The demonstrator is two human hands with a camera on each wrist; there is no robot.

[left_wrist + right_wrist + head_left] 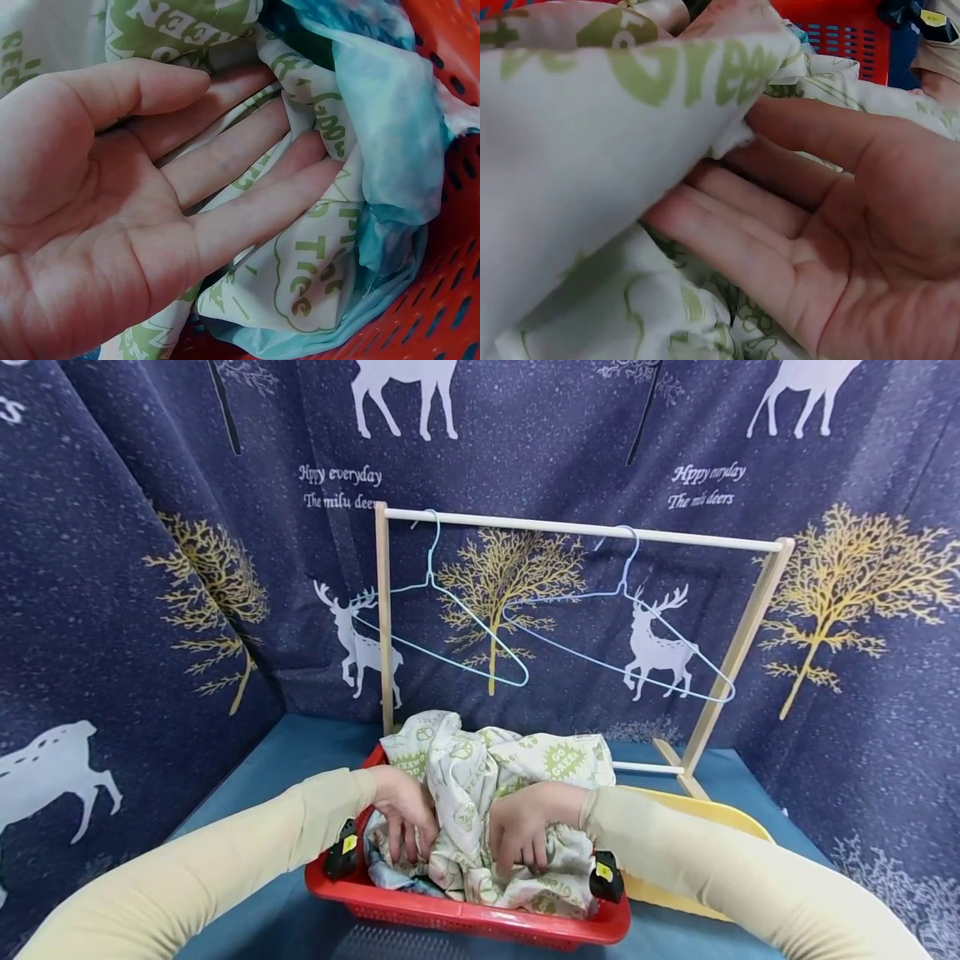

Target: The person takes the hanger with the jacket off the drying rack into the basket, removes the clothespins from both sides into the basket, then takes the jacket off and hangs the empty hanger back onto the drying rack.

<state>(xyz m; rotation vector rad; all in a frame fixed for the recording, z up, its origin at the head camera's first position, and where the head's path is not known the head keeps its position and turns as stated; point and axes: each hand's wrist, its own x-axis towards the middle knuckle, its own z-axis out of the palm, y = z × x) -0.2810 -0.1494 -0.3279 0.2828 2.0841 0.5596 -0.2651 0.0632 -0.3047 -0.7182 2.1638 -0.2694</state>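
Observation:
A white cloth with green print (465,777) lies bunched in a red plastic basket (480,918), and part of it hangs over the far rim. At the basket's left side, my left hand (408,810) reaches into the folds. Its fingers (232,161) look nearly straight against the printed cloth, with their tips partly hidden. My right hand (528,822) is among the folds on the right. In the right wrist view, its extended fingers (742,217) touch the cloth, and a raised fold covers their tips. Light blue fabric (390,135) lies beside the left fingers.
Behind the basket stands a wooden rack with a white rail (570,528). A light blue hanger (450,664) and a bluish-purple hanger (622,668) hang from it. A yellow tray (697,806) sits to the right, partly under the right sleeve, on the blue tabletop (300,760).

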